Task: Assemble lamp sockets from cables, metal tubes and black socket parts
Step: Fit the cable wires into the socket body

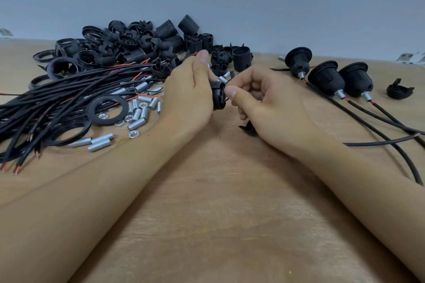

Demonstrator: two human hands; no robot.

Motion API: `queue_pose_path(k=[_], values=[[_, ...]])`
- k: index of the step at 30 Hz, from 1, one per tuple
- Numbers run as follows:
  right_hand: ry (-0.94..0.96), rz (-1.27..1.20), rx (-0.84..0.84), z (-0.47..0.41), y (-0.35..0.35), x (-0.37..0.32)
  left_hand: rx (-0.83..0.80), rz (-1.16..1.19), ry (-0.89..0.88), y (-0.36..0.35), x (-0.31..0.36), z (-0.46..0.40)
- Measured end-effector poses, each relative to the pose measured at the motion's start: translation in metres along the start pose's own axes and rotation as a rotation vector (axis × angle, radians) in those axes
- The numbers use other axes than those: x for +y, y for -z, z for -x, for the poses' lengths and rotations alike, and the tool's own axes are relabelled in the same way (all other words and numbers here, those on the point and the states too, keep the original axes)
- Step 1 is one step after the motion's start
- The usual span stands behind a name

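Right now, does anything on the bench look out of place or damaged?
Nothing looks damaged. One stray: a lone black socket cap lies by itself at the far right, beyond the three finished sockets and away from the parts pile. A small black piece also lies loose under the right hand.

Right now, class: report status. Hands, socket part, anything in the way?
Left hand grips black socket part. Right hand pinches at its end. Loose metal tubes lie beside, not blocking.

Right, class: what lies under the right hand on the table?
A small black plastic part pokes out from under the right hand, resting on the table. The hand covers most of it, so its full shape cannot be seen.
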State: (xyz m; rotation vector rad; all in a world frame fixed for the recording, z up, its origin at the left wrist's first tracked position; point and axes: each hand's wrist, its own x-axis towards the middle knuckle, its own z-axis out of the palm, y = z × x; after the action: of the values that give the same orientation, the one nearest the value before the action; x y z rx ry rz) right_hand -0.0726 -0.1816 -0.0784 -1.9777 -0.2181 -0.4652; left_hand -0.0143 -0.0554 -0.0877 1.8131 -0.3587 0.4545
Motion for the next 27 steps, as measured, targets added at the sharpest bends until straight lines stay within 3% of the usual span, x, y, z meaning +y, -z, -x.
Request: queue_pose_path(k=[5, 14, 21, 27], values=[[-0.043, -0.100, 0.025, 0.0001, 0.0011, 0.0001, 0.057, 0.005, 0.014, 0.0009, -0.0004, -0.0020], [0.050, -0.046, -0.040, 0.0008, 0.0018, -0.0007, 0.019, -0.065, -0.114, 0.0028, -0.0025, 0.0022], [-0.030, -0.013, -0.100, -0.0036, 0.0091, 0.0015, -0.032, -0.067, -0.035, 0.0016, -0.0009, 0.0009], [-0.056, -0.045, -0.094, -0.0044, 0.0094, 0.0034, -0.026, -0.074, -0.076, 0.0024, -0.0014, 0.0005]])
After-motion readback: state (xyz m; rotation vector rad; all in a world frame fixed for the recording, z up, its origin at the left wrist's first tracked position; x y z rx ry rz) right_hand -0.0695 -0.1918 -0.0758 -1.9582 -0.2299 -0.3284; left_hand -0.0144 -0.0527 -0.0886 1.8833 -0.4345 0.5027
